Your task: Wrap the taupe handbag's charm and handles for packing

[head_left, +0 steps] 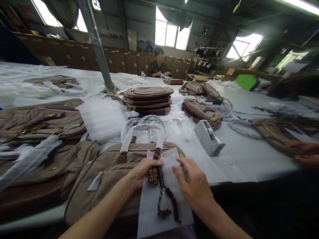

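Taupe bag point(114, 169), handles point(127, 141) wrapped white; leopard-print charm point(153, 176), dark cords point(172, 199) over white sheet point(149, 215).

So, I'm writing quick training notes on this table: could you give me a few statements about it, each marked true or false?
1. The left hand touches the leopard-print charm. True.
2. The right hand grips the tape dispenser. False: the dispenser stands apart from it.
3. A white sheet lies behind the charm. True.
4. The front bag's handles are bare. False: they are wrapped in white material.
5. A stack of bags stands beyond those handles. True.
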A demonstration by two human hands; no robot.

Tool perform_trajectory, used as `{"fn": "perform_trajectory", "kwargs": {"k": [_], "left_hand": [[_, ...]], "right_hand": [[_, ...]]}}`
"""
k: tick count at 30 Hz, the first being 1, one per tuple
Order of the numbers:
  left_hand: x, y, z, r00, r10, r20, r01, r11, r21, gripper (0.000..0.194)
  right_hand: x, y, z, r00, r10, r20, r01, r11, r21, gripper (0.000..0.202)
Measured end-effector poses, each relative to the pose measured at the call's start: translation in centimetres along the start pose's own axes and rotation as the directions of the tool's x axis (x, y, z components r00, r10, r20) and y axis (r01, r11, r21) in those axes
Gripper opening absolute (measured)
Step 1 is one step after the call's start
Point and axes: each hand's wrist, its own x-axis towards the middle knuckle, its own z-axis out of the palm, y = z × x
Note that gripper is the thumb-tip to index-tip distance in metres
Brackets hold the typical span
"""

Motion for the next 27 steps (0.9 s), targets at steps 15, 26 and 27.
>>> {"fn": "perform_trajectory", "kwargs": {"k": [15,26,27], "left_hand": [[-1.3,0.3,-1.4,0.955,-0.131,0.268,0.180,0.969,-0.169,0.025],[-0.6,-2.2,-0.9,0.995,0.002,0.101,0.014,0.987,-0.162,0.017],[-0.5,-2.5,-0.7,0.996,0.042,0.083,-0.028,0.987,-0.160,0.020]], "right_hand": [[1.7,3.1,1.0,0.991,0.136,0.005,-0.136,0.985,0.103,0.035],[0.0,0.0,3.2,0.997,0.046,0.066,-0.039,0.993,-0.109,0.039],[0.1,0.1,3.0,0.996,0.062,0.062,-0.058,0.996,-0.065,0.038]]}}
